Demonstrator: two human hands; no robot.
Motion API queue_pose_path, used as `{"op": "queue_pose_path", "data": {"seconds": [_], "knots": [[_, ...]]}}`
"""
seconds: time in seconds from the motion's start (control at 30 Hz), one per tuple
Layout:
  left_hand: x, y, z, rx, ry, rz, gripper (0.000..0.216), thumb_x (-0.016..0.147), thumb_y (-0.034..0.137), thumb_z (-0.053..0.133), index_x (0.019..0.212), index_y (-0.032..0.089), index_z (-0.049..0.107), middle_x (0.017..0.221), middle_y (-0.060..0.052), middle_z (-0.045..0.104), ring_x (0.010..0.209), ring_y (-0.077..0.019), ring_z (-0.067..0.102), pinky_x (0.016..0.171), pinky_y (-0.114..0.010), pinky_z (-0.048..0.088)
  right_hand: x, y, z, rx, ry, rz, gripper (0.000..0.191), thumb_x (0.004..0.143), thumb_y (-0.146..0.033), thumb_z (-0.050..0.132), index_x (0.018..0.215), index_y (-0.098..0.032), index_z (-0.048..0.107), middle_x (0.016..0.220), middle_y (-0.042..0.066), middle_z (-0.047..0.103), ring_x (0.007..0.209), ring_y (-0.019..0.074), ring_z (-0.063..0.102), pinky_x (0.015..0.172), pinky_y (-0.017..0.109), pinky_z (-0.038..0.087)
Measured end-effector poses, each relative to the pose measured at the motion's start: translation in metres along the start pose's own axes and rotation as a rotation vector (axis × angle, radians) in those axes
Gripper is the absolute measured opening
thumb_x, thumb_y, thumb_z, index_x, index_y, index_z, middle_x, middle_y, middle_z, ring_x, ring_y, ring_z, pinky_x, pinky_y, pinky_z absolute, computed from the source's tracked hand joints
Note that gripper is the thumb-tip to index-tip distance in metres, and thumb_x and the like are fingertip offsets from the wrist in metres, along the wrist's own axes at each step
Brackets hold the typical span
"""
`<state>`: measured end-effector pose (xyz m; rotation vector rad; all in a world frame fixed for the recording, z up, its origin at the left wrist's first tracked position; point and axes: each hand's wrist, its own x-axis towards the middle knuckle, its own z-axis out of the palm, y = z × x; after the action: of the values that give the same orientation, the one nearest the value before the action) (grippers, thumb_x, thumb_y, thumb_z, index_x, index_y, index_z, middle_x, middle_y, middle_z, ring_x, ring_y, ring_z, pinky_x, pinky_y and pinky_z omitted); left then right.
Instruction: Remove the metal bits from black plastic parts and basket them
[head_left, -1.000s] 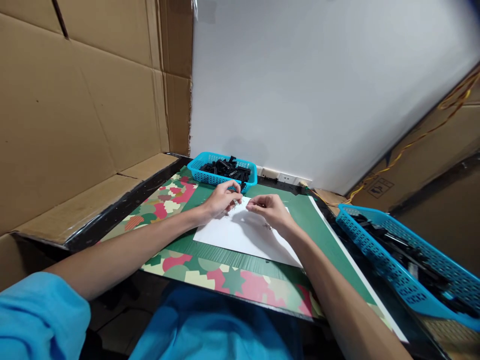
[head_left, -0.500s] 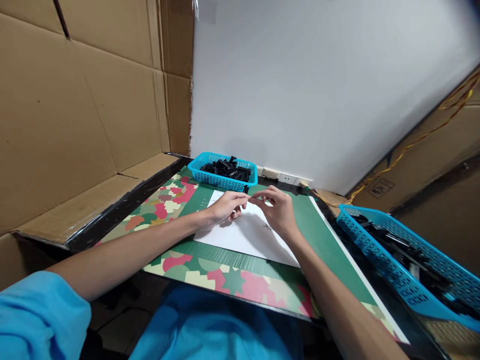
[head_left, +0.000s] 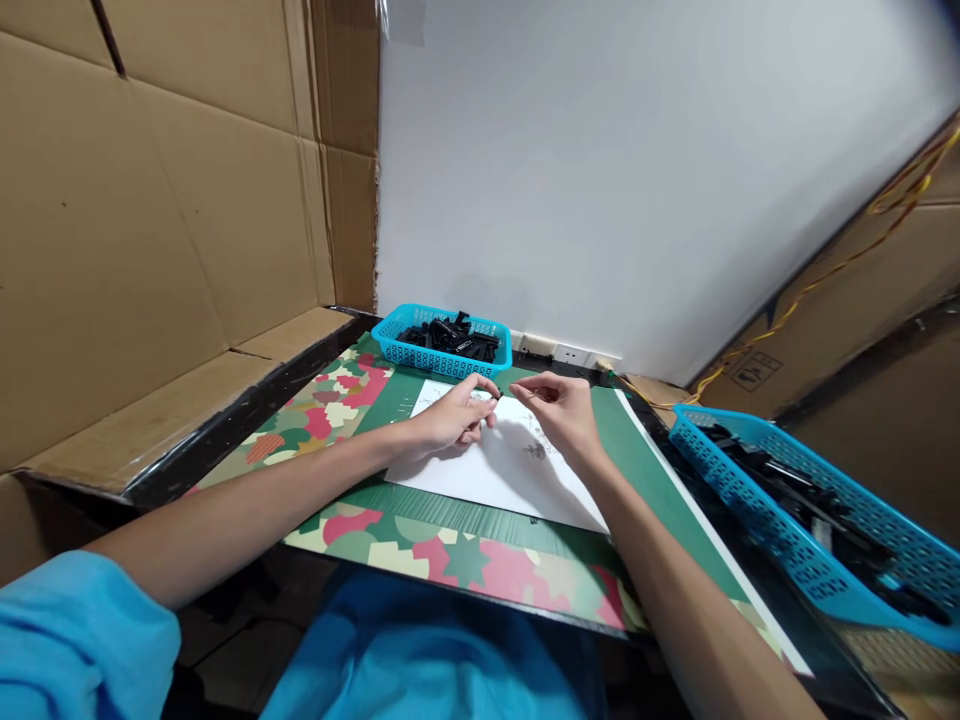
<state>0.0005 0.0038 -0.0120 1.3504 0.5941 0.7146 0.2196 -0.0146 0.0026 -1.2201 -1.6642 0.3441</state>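
My left hand (head_left: 454, 416) is closed above a white sheet (head_left: 457, 476), a small dark piece (head_left: 500, 394) showing at its fingertips. The kind of piece is too small to make out. To the right, my right hand (head_left: 561, 408) is pinched with its fingertips a short way from the left ones. Whatever lies between the right fingers, if anything, cannot be made out. Clusters of tiny dark parts (head_left: 538, 451) lie on the sheet, partly in the shadow of my right hand.
A blue basket (head_left: 441, 362) of black plastic parts stands at the back of the patterned green mat (head_left: 652, 470). Another blue basket (head_left: 795, 545) with longer black parts is at the right. Cardboard (head_left: 187, 200) walls the left side; power sockets (head_left: 571, 355) line the back wall.
My fingertips, touching or nearly so before, are now apart. The right hand has moved slightly right, and the dark piece at the left fingertips now shows.
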Motion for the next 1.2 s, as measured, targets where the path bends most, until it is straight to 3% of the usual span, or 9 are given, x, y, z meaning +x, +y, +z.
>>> {"op": "queue_pose_path", "data": {"seconds": [0.13, 0.27, 0.63, 0.93, 1.2], "knots": [[-0.005, -0.005, 0.002, 0.083, -0.067, -0.064, 0.019, 0.109, 0.042, 0.052, 0.112, 0.026, 0.042, 0.086, 0.002, 0.061, 0.045, -0.0045, 0.035, 0.044, -0.021, 0.02, 0.002, 0.019, -0.002, 0.013, -0.109, 0.222, 0.042, 0.079, -0.053, 0.081, 0.087, -0.011, 0.084, 0.065, 0.006, 0.067, 0.057, 0.0144, 0.047, 0.052, 0.028, 0.032], [-0.009, -0.002, 0.006, 0.164, -0.072, -0.123, 0.017, 0.112, 0.042, 0.043, 0.107, 0.025, 0.039, 0.079, 0.002, 0.061, 0.043, -0.0053, 0.033, 0.044, -0.021, 0.022, 0.001, 0.026, 0.001, -0.032, -0.232, 0.293, 0.038, 0.075, -0.049, 0.08, 0.078, -0.011, 0.081, 0.065, 0.005, 0.065, 0.057, 0.0136, 0.046, 0.052, 0.027, 0.032], [-0.011, 0.003, 0.007, 0.209, -0.113, -0.131, 0.015, 0.111, 0.037, 0.044, 0.104, 0.024, 0.04, 0.078, 0.001, 0.062, 0.045, -0.0061, 0.031, 0.045, -0.022, 0.024, 0.0, 0.021, 0.001, -0.061, -0.267, 0.292, 0.031, 0.073, -0.042, 0.077, 0.073, -0.011, 0.079, 0.064, 0.005, 0.065, 0.058, 0.0141, 0.048, 0.053, 0.027, 0.035], [-0.007, -0.001, -0.013, 0.113, -0.253, -0.219, 0.024, 0.106, 0.042, 0.058, 0.102, 0.023, 0.043, 0.092, -0.004, 0.067, 0.048, -0.0049, 0.035, 0.048, -0.023, 0.025, -0.003, 0.016, 0.003, -0.111, -0.278, 0.23, 0.03, 0.076, -0.041, 0.075, 0.076, -0.012, 0.083, 0.064, 0.005, 0.067, 0.06, 0.0152, 0.052, 0.053, 0.027, 0.035], [-0.007, 0.0, -0.013, 0.137, -0.251, -0.225, 0.023, 0.107, 0.04, 0.056, 0.102, 0.023, 0.043, 0.091, -0.004, 0.067, 0.049, -0.0054, 0.036, 0.049, -0.024, 0.025, -0.002, 0.023, 0.004, -0.042, -0.266, 0.271, 0.033, 0.077, -0.045, 0.077, 0.077, -0.012, 0.08, 0.066, 0.006, 0.068, 0.06, 0.0146, 0.051, 0.053, 0.026, 0.036]]}}
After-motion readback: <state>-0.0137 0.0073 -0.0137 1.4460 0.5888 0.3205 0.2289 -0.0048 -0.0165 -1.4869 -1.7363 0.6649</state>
